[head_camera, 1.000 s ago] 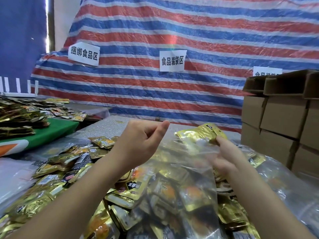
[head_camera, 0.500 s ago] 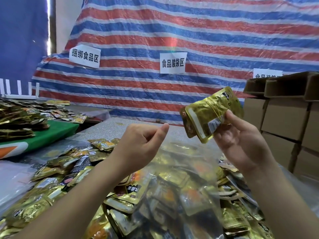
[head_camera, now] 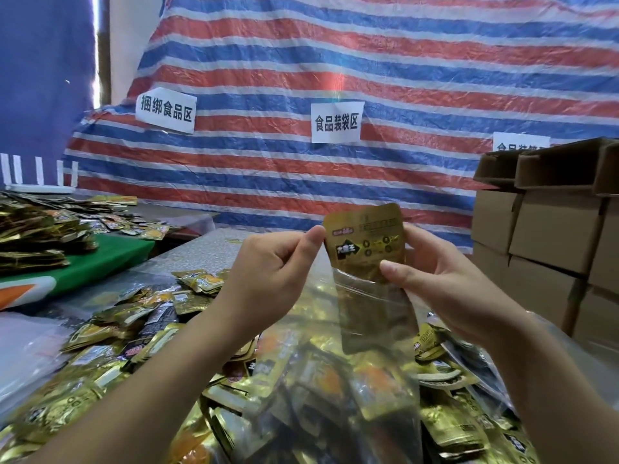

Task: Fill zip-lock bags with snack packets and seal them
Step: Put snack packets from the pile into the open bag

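Head view, writing: the white paper sign [head_camera: 165, 110] at far left on the striped tarp [head_camera: 368, 61] reads 捆绑食品区; the middle sign [head_camera: 336, 122] reads 食品装袋区; the third sign [head_camera: 521, 142] at right is cut off by the cardboard boxes [head_camera: 552, 236].
Packet label: the gold snack packet [head_camera: 365, 242] has a black patch with white characters, too small to read surely.
Container: the clear zip-lock bag [head_camera: 375, 313] hangs in the middle; the lower half of the packet is inside its mouth, the upper half is above it.
Left hand [head_camera: 268, 279]: fingers curled, thumb and forefinger pinch the bag's top edge just beside the packet.
Right hand [head_camera: 445, 279]: thumb and fingers pinch the packet and the bag together.
Table [head_camera: 201, 252]: a pile of loose packets [head_camera: 134, 329] covers the near part.
Hard to see: the bag's zip line is blurred.
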